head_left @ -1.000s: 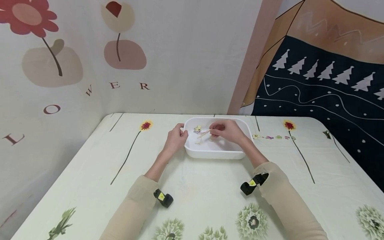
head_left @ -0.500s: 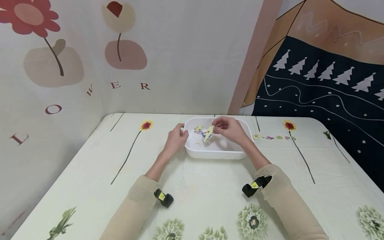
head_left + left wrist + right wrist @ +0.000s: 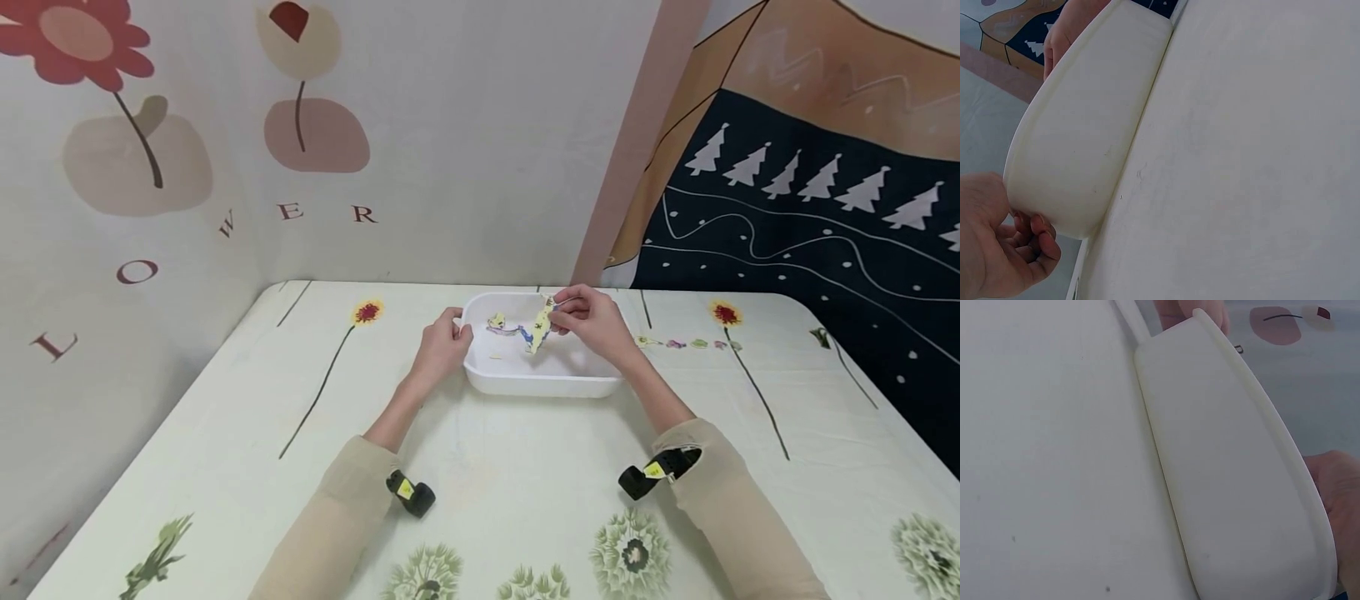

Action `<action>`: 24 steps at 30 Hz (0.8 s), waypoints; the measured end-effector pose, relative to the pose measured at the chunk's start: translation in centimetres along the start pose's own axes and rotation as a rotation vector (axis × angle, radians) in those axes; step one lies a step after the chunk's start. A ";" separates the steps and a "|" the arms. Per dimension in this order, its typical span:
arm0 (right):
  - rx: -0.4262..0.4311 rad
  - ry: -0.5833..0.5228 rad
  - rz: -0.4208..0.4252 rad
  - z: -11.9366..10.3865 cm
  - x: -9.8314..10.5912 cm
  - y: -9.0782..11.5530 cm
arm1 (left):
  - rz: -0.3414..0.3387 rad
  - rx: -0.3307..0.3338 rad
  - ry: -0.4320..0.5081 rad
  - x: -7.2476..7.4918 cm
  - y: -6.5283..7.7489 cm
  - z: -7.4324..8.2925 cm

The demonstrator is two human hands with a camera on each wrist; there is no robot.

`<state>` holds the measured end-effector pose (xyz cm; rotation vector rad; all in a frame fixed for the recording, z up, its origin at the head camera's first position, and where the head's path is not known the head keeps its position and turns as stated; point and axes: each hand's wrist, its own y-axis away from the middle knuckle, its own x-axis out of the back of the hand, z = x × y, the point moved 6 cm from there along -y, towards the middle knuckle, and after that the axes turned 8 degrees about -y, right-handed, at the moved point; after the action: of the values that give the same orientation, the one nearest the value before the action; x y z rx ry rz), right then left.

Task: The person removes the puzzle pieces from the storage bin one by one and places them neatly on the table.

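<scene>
Head view: A person's right hand (image 3: 596, 325) pinches a yellow-and-blue patterned piece (image 3: 540, 329) above a white tray (image 3: 543, 387), set near the middle of the tabletop's far edge. The left hand (image 3: 442, 346) grips the tray's left end. A smaller yellow piece (image 3: 497, 321) and a thin yellow strip (image 3: 496, 358) lie inside, toward that end. A black wrist device (image 3: 411, 493) sits at the left cuff, another (image 3: 658, 472) at the right. The pale tabletop (image 3: 510, 467) carries printed flowers; beyond it rise a flower-printed wall (image 3: 465, 150) and, at right, a dark panel (image 3: 795, 217) with white trees.

Left wrist view: The tray's outer wall blocks its contents; left fingers (image 3: 1047, 250) curl at its end, with part of the right hand beyond the rim.

Right wrist view: The wall again stands in the way, hiding the right fingertips and the held piece.
</scene>
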<state>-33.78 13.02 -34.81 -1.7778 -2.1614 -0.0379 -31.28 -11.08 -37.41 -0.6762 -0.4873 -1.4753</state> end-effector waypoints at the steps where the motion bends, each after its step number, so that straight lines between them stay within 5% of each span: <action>1: -0.005 -0.023 0.003 0.0 0.3 0.0 | -0.001 -0.001 0.002 0.0 0.0 0.0; 12: -0.042 -0.181 0.044 -0.1 3.0 0.8 | 0.000 -0.005 0.004 0.0 -0.1 0.0; 24: 0.028 -0.044 0.179 -0.1 7.9 2.8 | 0.004 -0.007 -0.001 0.0 0.0 0.0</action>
<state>-32.31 21.08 -33.11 -1.9654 -2.0127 0.0745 -31.26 -11.09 -37.43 -0.6832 -0.4813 -1.4736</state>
